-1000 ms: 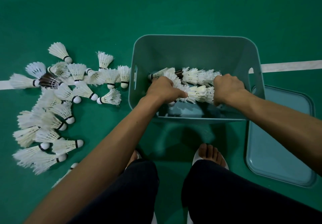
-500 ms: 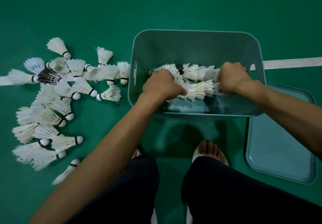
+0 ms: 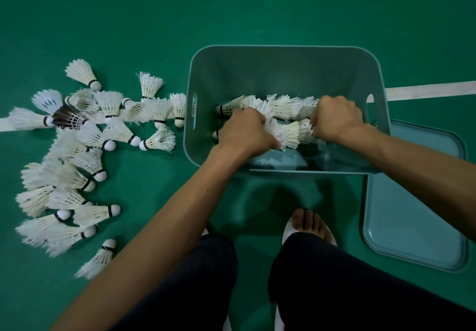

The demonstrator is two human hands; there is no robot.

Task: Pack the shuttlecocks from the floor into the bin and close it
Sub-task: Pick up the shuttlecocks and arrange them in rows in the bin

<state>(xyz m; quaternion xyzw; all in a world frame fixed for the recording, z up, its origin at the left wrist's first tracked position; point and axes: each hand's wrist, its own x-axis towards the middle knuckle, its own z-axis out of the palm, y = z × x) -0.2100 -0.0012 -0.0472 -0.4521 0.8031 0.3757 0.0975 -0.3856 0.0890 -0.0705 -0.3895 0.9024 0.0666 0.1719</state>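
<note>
Shuttlecocks, white-feathered, black-banded cork bases: nested rows [image 3: 288,109] lie crosswise inside the teal bin [image 3: 283,47], left hand [image 3: 244,135] and right hand [image 3: 337,117] curled around opposite ends. Loose pile [image 3: 77,165] on the floor left of the bin; lid [image 3: 417,214] flat at right.

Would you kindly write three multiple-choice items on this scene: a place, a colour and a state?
1. Where is the lid? A) against a wall B) on the floor, right of the bin C) on the bin
2. What colour is the floor? A) green B) grey C) brown
3. What do the left hand and right hand do? A) rest on the floor B) lift the lid C) grip stacked shuttlecocks inside the bin
Key: B, it lies flat beside the bin; A, green all round; C, both curl round the stacks.
</note>
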